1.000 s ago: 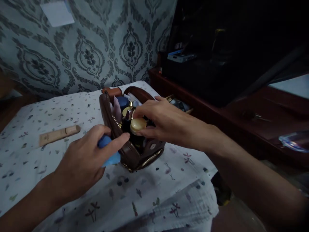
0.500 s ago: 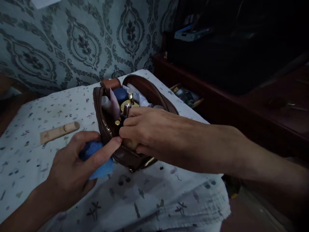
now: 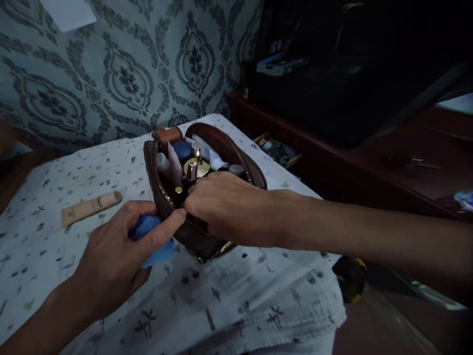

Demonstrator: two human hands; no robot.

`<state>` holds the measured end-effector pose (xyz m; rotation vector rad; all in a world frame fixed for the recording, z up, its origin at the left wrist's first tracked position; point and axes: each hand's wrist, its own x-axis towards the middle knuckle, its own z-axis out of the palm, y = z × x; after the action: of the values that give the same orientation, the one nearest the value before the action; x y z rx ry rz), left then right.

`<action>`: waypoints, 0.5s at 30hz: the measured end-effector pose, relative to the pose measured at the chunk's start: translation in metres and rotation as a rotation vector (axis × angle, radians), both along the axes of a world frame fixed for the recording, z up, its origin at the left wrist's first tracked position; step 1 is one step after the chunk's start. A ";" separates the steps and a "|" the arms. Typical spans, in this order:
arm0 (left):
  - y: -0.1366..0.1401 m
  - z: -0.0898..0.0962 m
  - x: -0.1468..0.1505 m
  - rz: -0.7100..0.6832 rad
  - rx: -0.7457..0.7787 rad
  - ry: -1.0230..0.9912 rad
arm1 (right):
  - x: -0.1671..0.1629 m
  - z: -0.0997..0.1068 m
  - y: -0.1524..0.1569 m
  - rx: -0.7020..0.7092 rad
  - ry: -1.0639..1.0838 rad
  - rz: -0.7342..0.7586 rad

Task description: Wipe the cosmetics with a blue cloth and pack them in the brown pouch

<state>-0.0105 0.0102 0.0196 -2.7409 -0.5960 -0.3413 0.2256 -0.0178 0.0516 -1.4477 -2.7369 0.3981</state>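
Note:
A brown zip-up toiletry bag (image 3: 150,167) lies open on the patterned white cloth, packed with cosmetics. My left hand (image 3: 114,251) pinches a fuzzy blue sponge (image 3: 162,252) against the bag's near left side, one fingertip on the zipped edge. My right hand (image 3: 225,202) reaches inside with its fingers curled; the fingertips are hidden. Just beyond them stands a dark tube with a shiny metallic cap (image 3: 191,171). Around it are a round gold lid with a knob (image 3: 196,168), a dark blue rounded item (image 3: 182,151), a pink packet (image 3: 175,165) and a white tube (image 3: 210,155).
To the left on the cloth (image 3: 207,305) lies a beige cosmetic tube (image 3: 91,208). Behind is a patterned wall (image 3: 129,79). Dark red furniture (image 3: 273,116) stands at the right, with a partly visible small open drawer (image 3: 279,150) full of items.
My right hand has dipped a little deeper into the bag, its fingers less visible. My left hand keeps its hold on the blue sponge. The view has shifted slightly.

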 end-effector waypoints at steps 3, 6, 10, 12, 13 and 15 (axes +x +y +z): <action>0.000 -0.001 0.000 0.005 -0.017 -0.009 | -0.003 0.001 0.001 -0.051 -0.052 -0.028; 0.000 -0.001 0.000 0.004 -0.029 -0.028 | -0.002 -0.001 0.001 -0.055 -0.037 -0.018; 0.000 0.000 0.001 -0.004 -0.039 -0.019 | 0.007 0.000 -0.004 -0.041 0.044 0.032; 0.001 0.000 0.000 -0.007 -0.039 -0.009 | 0.014 0.005 -0.008 -0.039 0.111 0.015; 0.001 0.000 0.000 -0.009 -0.036 -0.007 | 0.017 0.007 -0.010 -0.024 0.153 -0.015; 0.002 -0.001 -0.001 -0.016 -0.037 -0.004 | 0.024 0.011 -0.012 0.051 0.233 -0.116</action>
<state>-0.0111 0.0122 0.0185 -2.7821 -0.5871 -0.3430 0.2497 -0.0301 0.0631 -1.4376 -2.4520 0.4567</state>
